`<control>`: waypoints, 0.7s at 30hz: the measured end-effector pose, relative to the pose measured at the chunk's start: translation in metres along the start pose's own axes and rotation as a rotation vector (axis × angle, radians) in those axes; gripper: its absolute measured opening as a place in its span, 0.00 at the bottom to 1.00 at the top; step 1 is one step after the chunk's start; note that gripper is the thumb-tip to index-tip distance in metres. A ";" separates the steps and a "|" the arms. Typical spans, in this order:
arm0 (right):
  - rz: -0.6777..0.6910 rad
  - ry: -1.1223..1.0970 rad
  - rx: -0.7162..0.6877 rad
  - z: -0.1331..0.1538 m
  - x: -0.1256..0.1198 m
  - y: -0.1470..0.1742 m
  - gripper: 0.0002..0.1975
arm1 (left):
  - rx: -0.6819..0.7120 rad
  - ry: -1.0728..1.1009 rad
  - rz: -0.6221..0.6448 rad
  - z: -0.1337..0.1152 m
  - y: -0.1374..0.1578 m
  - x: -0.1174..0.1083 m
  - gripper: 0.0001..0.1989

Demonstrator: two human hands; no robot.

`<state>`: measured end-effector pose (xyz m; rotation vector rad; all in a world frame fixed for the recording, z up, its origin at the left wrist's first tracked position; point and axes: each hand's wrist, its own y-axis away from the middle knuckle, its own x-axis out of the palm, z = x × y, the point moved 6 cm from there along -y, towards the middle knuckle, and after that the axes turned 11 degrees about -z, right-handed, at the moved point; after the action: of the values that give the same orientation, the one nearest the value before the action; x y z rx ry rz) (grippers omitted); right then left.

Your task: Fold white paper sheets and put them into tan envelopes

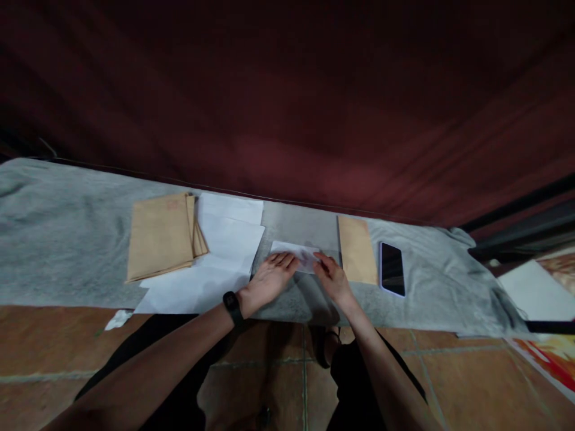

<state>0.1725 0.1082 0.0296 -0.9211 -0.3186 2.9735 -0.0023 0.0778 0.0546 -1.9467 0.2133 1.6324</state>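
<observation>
A small folded sheet of white paper (294, 246) lies on the grey cloth in front of me. My left hand (275, 272), with a dark band on its wrist, rests flat on the left part of the sheet, fingers stretched out. At the right end of the sheet, my right hand (331, 276) has its fingers curled and closed on the edge. A single brown envelope (358, 248) lies just right of that hand. Left of my hands are loose white sheets (229, 245), partly under a stack of brown envelopes (159, 236).
A phone (392, 269) lies right of the single envelope. The grey cloth (67, 233) covers a long, narrow surface against a dark red curtain (287, 120). Crumpled white tissue (119, 319) is on the tiled floor (260, 389). A white flat object (536, 293) sits at far right.
</observation>
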 end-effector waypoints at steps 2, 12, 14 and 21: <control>0.036 -0.033 -0.028 0.006 -0.002 0.000 0.21 | -0.005 0.022 -0.026 0.003 -0.004 -0.011 0.18; -0.194 -0.128 -0.176 0.030 -0.026 -0.010 0.16 | -0.177 0.209 -0.289 0.034 -0.015 -0.039 0.11; -0.181 -0.212 -0.087 0.028 -0.026 -0.013 0.19 | -0.323 0.318 -0.336 0.050 -0.017 -0.037 0.11; -0.204 -0.342 0.197 0.008 -0.018 -0.019 0.23 | -0.733 1.005 -0.447 0.079 -0.018 -0.021 0.13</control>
<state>0.1819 0.1238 0.0503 -0.3373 -0.1098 2.8922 -0.0661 0.1290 0.0735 -2.9412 -0.4824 0.3282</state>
